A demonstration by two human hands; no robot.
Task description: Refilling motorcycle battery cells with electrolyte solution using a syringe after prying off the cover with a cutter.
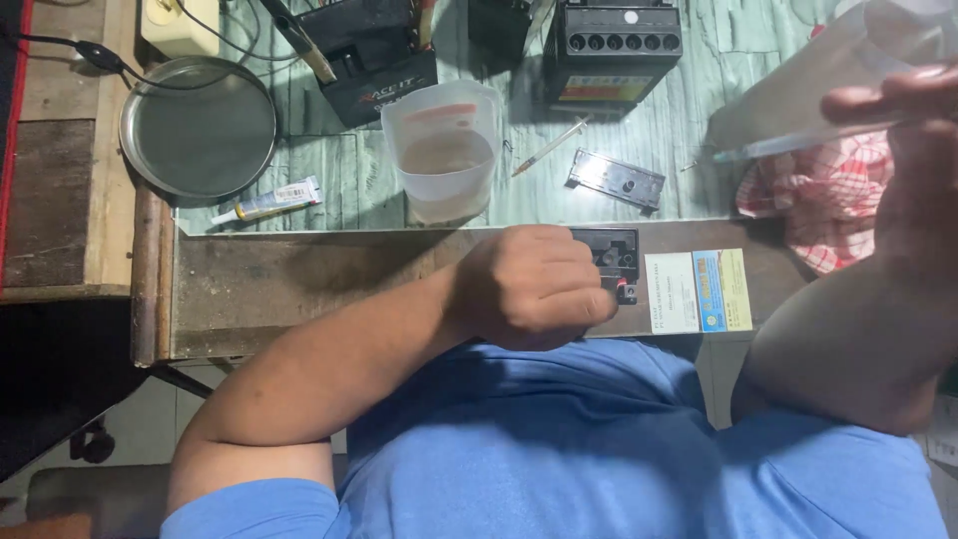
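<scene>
The plastic cup (pixel 442 150) holds brownish liquid; the metal pan (pixel 198 128) lies bare. The left hand (pixel 534 286), fisted, grips a small black battery (pixel 616 262), mostly hidden. The right hand (pixel 898 130), blurred, pinches a syringe (pixel 788 145).

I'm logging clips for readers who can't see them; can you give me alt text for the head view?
Seen from above, a person's left hand is closed in a fist on a small black battery at the table's near edge, while the right hand, raised and blurred, holds a syringe. Behind sit a plastic cup, a round metal pan, a glue tube and a checked cloth.
</scene>
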